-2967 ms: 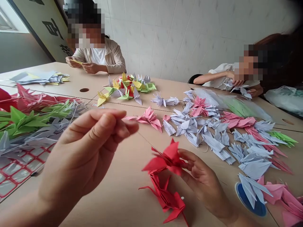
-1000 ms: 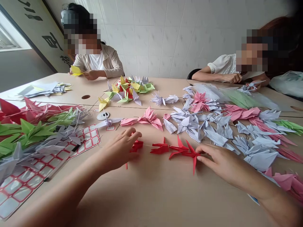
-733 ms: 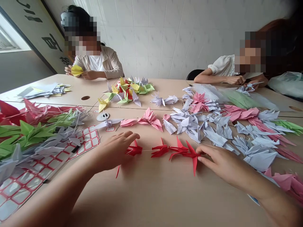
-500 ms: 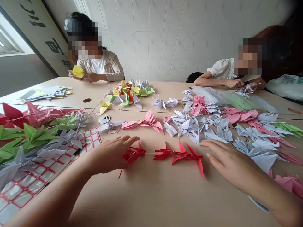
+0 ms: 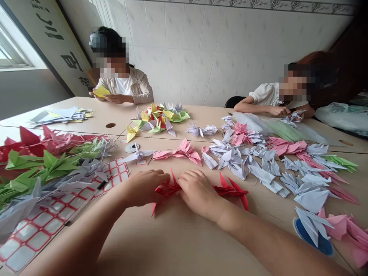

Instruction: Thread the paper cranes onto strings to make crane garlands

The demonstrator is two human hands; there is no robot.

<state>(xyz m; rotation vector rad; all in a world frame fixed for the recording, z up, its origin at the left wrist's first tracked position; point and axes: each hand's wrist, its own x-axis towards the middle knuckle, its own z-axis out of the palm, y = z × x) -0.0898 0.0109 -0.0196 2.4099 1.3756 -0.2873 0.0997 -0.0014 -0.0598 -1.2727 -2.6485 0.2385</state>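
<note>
A row of red folded paper cranes [image 5: 230, 190] lies on the table before me. My left hand [image 5: 145, 186] is closed around the cranes at the row's left end, with red wing tips showing above and below its fingers. Close beside it, my right hand [image 5: 199, 193] has its fingers curled down over the middle of the row. Its fingertips and whatever thread is under them are hidden. To the right of my right hand, red wings spread out on the tabletop. Beyond my hands lie pink paper cranes [image 5: 186, 152] and a pale crane [image 5: 138, 154].
Red, green and pale cranes [image 5: 50, 161] lie over a red-gridded sheet [image 5: 43, 234] at left. White cranes [image 5: 230, 157] cover the right side, near a blue round dish [image 5: 313, 241]. Two people sit opposite, one holding yellow paper [image 5: 101, 92]. A multicoloured crane pile [image 5: 159, 117] stands between.
My right hand has moved left, from beyond the row's right end onto its middle, and its fingers have closed. My left hand's fingers have curled in. The view has tilted up slightly.
</note>
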